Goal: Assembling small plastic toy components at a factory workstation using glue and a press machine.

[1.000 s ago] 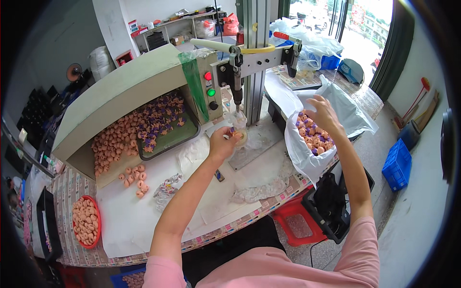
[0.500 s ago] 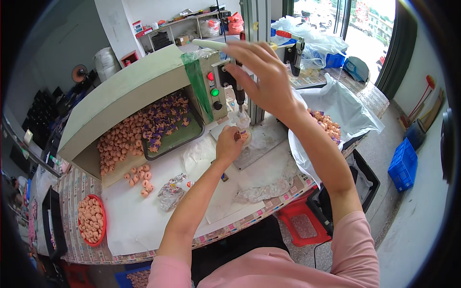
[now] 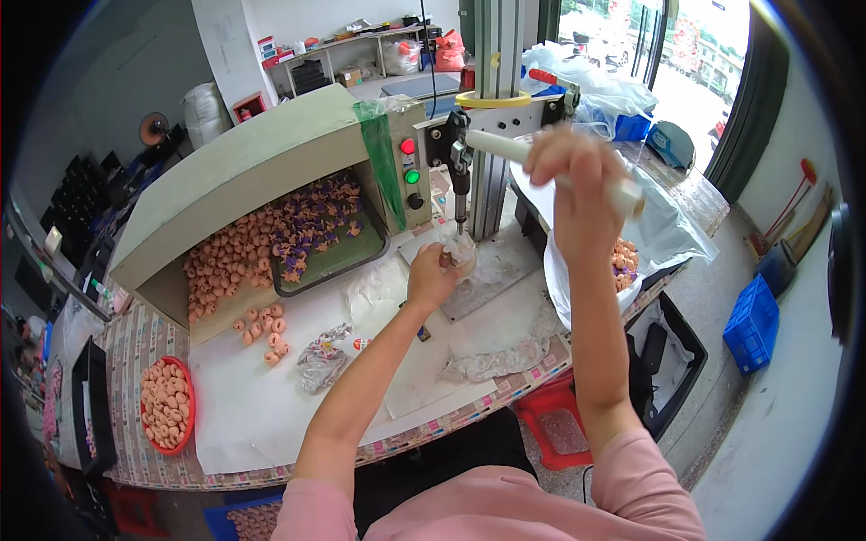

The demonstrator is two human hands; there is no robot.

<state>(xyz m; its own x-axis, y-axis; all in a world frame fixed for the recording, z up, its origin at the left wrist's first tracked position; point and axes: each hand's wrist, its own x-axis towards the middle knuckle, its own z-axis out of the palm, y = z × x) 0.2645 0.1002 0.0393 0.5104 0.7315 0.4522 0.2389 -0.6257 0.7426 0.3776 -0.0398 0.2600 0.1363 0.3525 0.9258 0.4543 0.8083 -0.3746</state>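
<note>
Lever (image 3: 499, 144), upper centre, has been swung rightward, gripped by the right hand (image 3: 582, 176); pressing seems underway, while the left hand's (image 3: 432, 278) hold beneath the plunger (image 3: 461, 194) cannot be told.

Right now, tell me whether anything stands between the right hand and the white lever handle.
Nothing visible does: the right hand, blurred, is already closed around the white lever handle. Lower down, the left hand is beside the cloudy plastic beneath the press rod; whatever its fingertips hold is hidden.
</note>
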